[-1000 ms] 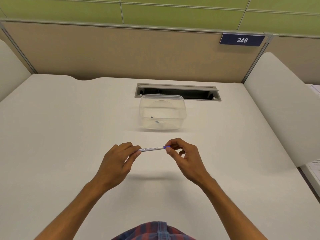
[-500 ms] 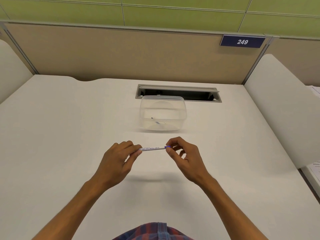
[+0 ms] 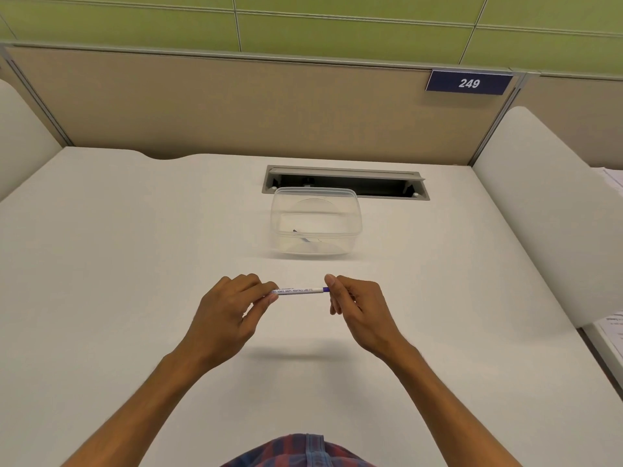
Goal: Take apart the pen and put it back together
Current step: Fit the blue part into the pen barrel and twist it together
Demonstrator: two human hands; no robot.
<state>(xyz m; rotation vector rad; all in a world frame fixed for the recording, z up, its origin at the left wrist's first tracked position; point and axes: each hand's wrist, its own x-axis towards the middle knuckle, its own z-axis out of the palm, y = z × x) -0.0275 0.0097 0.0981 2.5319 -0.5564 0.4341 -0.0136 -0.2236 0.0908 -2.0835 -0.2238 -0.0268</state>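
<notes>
A slim white pen point(image 3: 298, 291) with dark print along its barrel and a blue right end hangs level above the white desk point(image 3: 118, 281). My left hand point(image 3: 229, 315) pinches its left end between thumb and fingers. My right hand point(image 3: 360, 311) pinches the blue end with thumb and forefinger, the other fingers curled underneath. Both ends of the pen are hidden by my fingertips.
A clear plastic tub point(image 3: 316, 221) stands beyond the pen with a small dark piece point(image 3: 305, 238) lying in it. Behind it is a cable slot point(image 3: 347, 182) in the desk, then a beige partition point(image 3: 236, 106). Papers point(image 3: 612, 328) lie at the right edge.
Both hands and the pen stay almost where they were. My right thumb and forefinger have shifted slightly on the blue end.
</notes>
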